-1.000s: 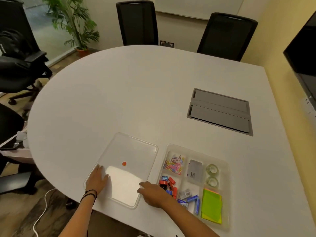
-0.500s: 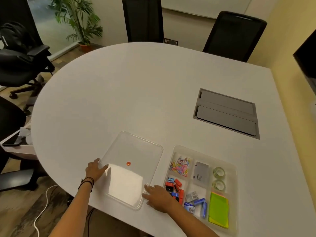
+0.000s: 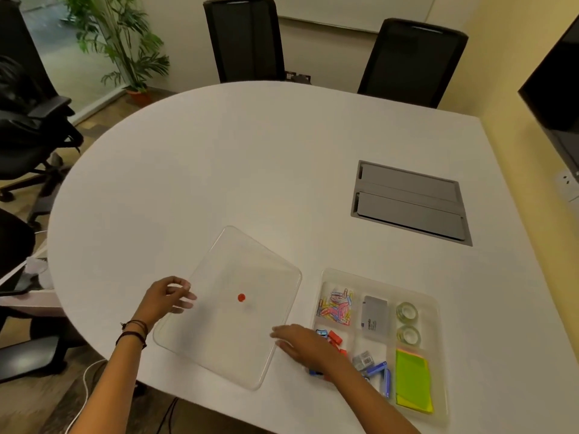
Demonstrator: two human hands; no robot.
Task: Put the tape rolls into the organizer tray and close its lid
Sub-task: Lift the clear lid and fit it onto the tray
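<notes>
While both tape rolls (image 3: 407,324) lie in the right back compartment of the tray (image 3: 440,355), the clear lid (image 3: 250,267) lies on the table (image 3: 235,167) just left of it; the left hand (image 3: 163,300) pinches its left edge, and the right hand (image 3: 302,344) rests flat with fingers spread at its near right corner
</notes>
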